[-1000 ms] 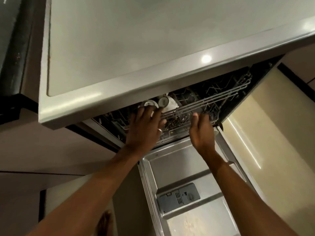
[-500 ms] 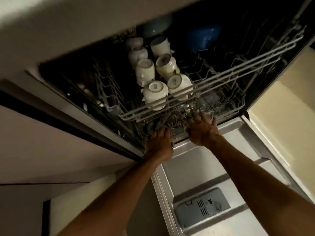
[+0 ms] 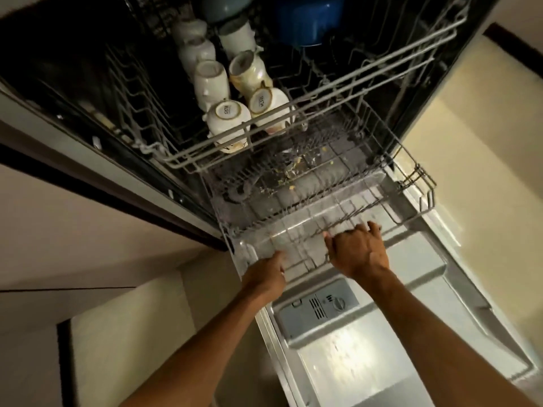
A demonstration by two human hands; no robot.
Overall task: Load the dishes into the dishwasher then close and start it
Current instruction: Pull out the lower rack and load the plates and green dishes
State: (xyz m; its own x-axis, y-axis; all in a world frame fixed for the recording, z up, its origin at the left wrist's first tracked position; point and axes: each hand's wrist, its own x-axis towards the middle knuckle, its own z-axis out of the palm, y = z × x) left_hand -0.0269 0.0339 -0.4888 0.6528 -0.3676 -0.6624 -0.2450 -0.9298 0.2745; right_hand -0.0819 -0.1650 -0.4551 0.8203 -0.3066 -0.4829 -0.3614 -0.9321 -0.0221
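The right hand (image 3: 357, 254) grips the front edge of the lower rack (image 3: 323, 201), fingers (image 3: 373, 230) curled over the wires and thumb hooked on the near side; the left hand (image 3: 264, 274) holds the same front edge further left, its fingers blurred but apparently wrapped round the rail; both forearms reach up to the rack from the bottom of the view.

The lower rack stands partway out of the dishwasher (image 3: 88, 83), its front over the open door (image 3: 382, 362), which lies flat beneath and in front of it; the upper rack (image 3: 367, 83) sits above and behind the lower rack, further inside; in it, above the lower rack's left half, two rows of white cups (image 3: 229, 118) stand mouth down, some stained; behind them a blue bowl (image 3: 308, 22) and a grey bowl (image 3: 226, 7) lie deep in the dark; the grey dispenser (image 3: 318, 309) is set in the door just in front of the lower rack, between the two forearms; pale food scraps (image 3: 293, 168) show through the lower rack's rear wires.

Cream floor (image 3: 476, 186) lies right of the lower rack; pale cabinet fronts (image 3: 88, 224) stand left of it; the light is dim and warm.
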